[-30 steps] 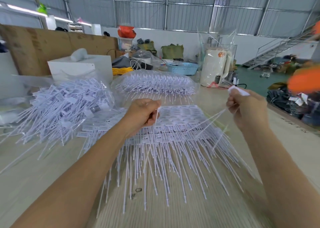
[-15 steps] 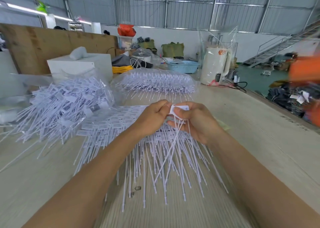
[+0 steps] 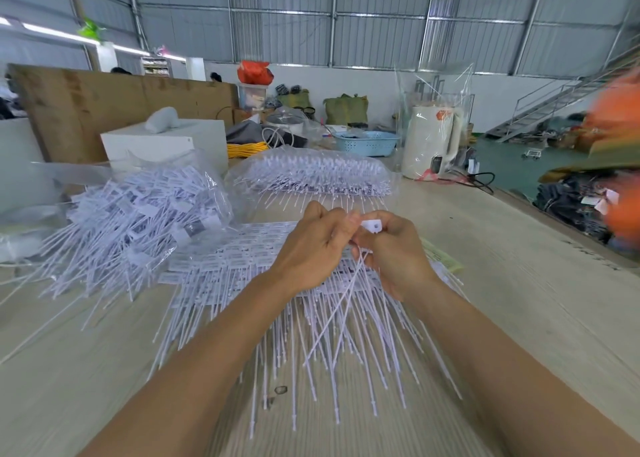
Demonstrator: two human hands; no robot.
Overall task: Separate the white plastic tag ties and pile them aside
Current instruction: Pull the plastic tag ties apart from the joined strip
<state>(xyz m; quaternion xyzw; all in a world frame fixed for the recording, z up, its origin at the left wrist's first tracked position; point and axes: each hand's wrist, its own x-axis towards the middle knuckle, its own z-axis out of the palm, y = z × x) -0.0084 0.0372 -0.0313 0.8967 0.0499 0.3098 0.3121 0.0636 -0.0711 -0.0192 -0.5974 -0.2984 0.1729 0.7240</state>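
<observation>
Far left on the tabletop I see a loose pile of white tag ties, partly inside a clear bag, tails fanned toward me. Behind it stands a white box in front of a brown board.

In the centre, a flat sheet of joined ties lies on the tabletop, tag heads away from me and tails pointing at me. Beyond it lies a second bagged batch, just beside a blue basket.

My left hand is raised above the sheet, fingers curled, grip clenched on the head end of a small bunch of ties. The bunch's tails hang down and toward me across the sheet.

My right hand meets the left, the fingertips of the two touching. Its thumb and fingers pinch one white tag head, which sticks up between the two hands and shows a small hole. The grip is closed on that tag; I cannot tell whether this tie is already free of the bunch.

To the right of the hands, a pale yellow-green slip lies on the tabletop just beside the sheet. Farther back stands a cream kettle wrapped in clear plastic, with a black cord beside it. At the far right edge a blurred orange shape is visible above dark fabric heaps on the floor.
</observation>
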